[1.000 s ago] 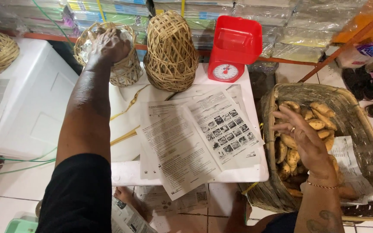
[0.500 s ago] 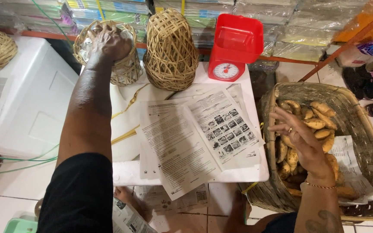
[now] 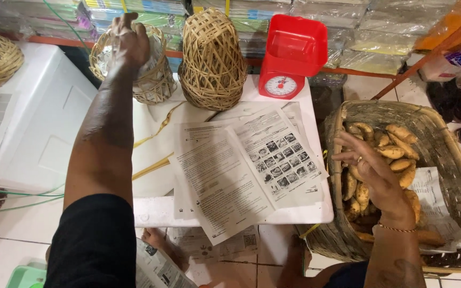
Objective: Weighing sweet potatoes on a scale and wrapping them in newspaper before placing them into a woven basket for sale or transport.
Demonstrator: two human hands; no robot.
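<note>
over the last second little has shifted: the left hand [image 3: 130, 40] stays closed on the rim of the small paper-lined woven basket [image 3: 153, 80] at the bench's far left corner, and the right hand [image 3: 372, 173], fingers spread and holding nothing, has drifted slightly over the yellow-brown tubers [image 3: 393, 152] in the large woven basket [image 3: 454, 176] on the tiled floor. printed sheets [image 3: 246, 165] cover the white bench [image 3: 156, 210], a tall woven basket [image 3: 212, 58] and a red scale [image 3: 289, 61] stand along its far edge before shelves of wrapped goods.
</note>
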